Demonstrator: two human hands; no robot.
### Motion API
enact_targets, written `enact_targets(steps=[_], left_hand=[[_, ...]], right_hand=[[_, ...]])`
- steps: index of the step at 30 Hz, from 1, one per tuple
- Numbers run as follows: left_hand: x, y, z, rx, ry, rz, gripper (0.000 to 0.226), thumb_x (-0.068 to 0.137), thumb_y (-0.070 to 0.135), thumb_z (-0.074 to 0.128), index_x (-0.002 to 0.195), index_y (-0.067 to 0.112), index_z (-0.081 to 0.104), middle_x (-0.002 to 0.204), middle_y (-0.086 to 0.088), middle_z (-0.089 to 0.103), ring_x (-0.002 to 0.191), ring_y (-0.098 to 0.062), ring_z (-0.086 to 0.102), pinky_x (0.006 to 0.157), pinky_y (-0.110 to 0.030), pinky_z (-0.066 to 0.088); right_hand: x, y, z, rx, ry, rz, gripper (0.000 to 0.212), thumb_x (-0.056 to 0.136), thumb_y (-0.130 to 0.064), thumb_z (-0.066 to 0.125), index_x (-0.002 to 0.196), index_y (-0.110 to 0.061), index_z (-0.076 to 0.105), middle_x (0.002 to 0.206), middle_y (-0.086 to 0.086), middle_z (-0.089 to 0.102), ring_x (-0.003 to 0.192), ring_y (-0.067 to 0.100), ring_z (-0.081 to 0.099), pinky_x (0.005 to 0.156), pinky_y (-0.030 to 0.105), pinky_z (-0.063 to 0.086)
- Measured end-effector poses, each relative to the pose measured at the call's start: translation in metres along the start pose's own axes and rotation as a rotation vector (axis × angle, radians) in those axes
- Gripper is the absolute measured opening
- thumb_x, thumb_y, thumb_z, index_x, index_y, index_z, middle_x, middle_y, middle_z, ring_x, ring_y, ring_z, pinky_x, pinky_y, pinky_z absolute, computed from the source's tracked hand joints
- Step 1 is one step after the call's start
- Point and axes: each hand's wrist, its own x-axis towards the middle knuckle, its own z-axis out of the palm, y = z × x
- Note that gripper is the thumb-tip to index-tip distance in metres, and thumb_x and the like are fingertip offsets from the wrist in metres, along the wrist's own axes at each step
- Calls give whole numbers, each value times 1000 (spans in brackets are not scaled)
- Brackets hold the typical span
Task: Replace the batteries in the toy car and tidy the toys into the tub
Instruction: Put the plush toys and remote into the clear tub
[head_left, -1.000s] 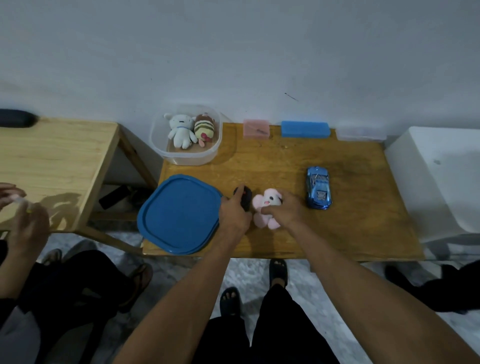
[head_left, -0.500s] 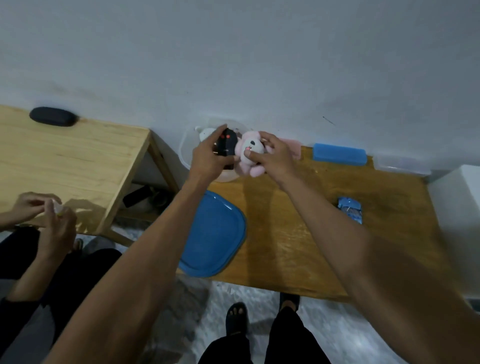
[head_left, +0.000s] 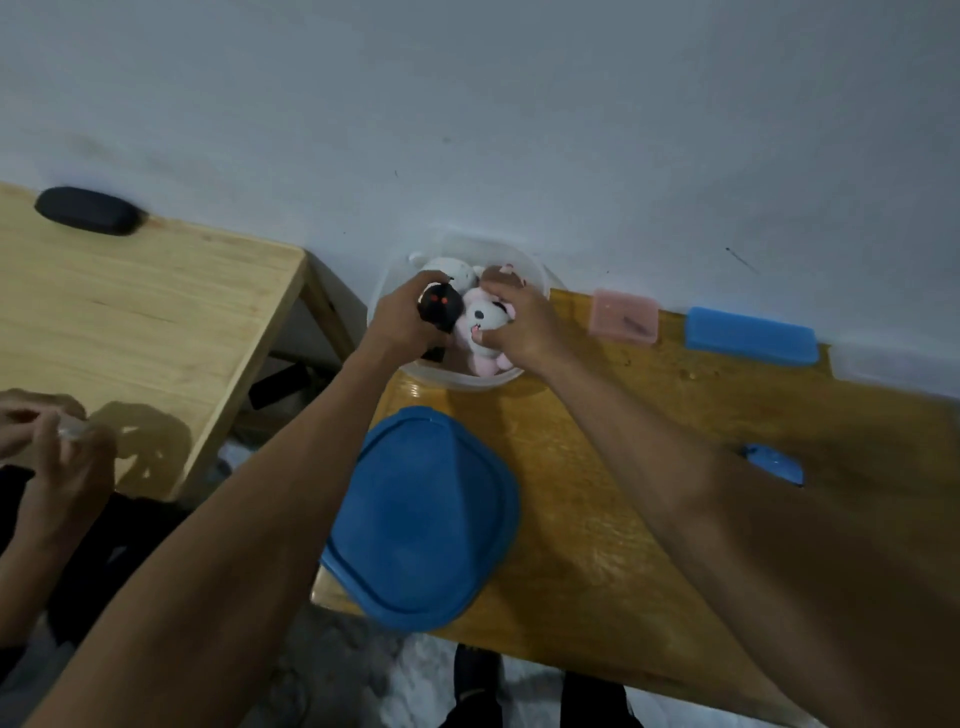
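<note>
Two soft toys are lowered together into the clear tub (head_left: 537, 288) at twelve o'clock on the amber wooden table (head_left: 597, 519), hard against the pale wall. The black plush (head_left: 441, 307) is clasped by the left hand (head_left: 397, 325), its fingers curled round the toy's body; the pink-and-white plush (head_left: 480, 325) is gripped by the right hand (head_left: 519, 325), thumb and fingers wrapped over its head. Both toys are held inside the rim, with a white plush (head_left: 449, 270) and a brown striped one (head_left: 498, 271) already lying at the tub's far side. The blue lid (head_left: 421, 519) is left flat at six o'clock of the tub, overhanging the near table edge. The blue toy car (head_left: 774, 462) is seen at three o'clock, well apart and largely hidden by the right forearm; whether its batteries are changed cannot be told. The step is judged best finished by pressing each toy down into the near half before the fingers are loosened, so that nothing springs above the rim and the lid can be seated cleanly. Care is advised with the lid, which could be knocked off by a withdrawing elbow.
</note>
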Motion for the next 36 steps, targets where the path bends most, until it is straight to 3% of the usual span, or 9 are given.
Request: enact_targets(steps=[3,8,13,18,21,24,29,36], left_hand=[[7,-5,8,106,5,-35,72,70,1,83,134,23,57,121,-10,68,112,-30,61,85,-26,40],[17,-10,15,232,-15,-98,61,77,1,78,129,25,58,117,-13,69,97,-23,57,76,-29,40],[15,-5,14,271,-4,-90,78,75,12,84,144,29,52,132,-14,63,120,-34,59,98,-38,48],[-8,6,-4,207,110,0,70,81,18,82,144,25,54,125,-19,59,113,-33,60,93,-33,46],[-34,7,-15,146,212,56,62,84,23,80,141,25,57,117,-16,61,107,-30,62,94,-38,53],[-65,-3,-18,119,315,74,56,87,24,76,139,25,59,120,-13,61,108,-27,61,91,-37,53],[-121,-34,-11,138,329,-50,55,86,28,78,137,21,61,120,-14,59,107,-30,60,87,-35,49],[-202,-95,20,201,310,-433,70,87,43,75,150,27,46,136,-21,46,127,-45,44,102,-52,46]], right_hand=[[7,3,9,-82,0,-19,67,77,-11,85,138,-18,59,151,9,42,138,26,41,110,34,40],[20,9,24,-191,11,0,65,76,-9,85,136,-12,61,147,11,45,136,26,41,108,28,36],[19,8,27,-191,42,-4,55,84,-7,77,136,-13,60,147,10,48,136,26,43,106,27,36],[-2,-4,8,-211,142,-122,51,85,-10,77,133,-18,63,144,3,54,135,21,45,103,24,37],[-22,-12,-4,-133,167,-143,50,86,-18,77,134,-22,63,142,0,57,134,18,48,106,29,40],[-49,-16,-8,-121,237,-190,41,85,-18,77,125,-20,68,134,-1,63,126,17,54,99,25,44],[-101,1,12,-87,238,-77,37,89,-23,72,126,-21,67,116,1,65,103,17,62,86,37,57],[-152,52,58,-204,-66,76,54,89,-29,75,139,-19,58,136,4,60,122,23,58,98,34,50]])
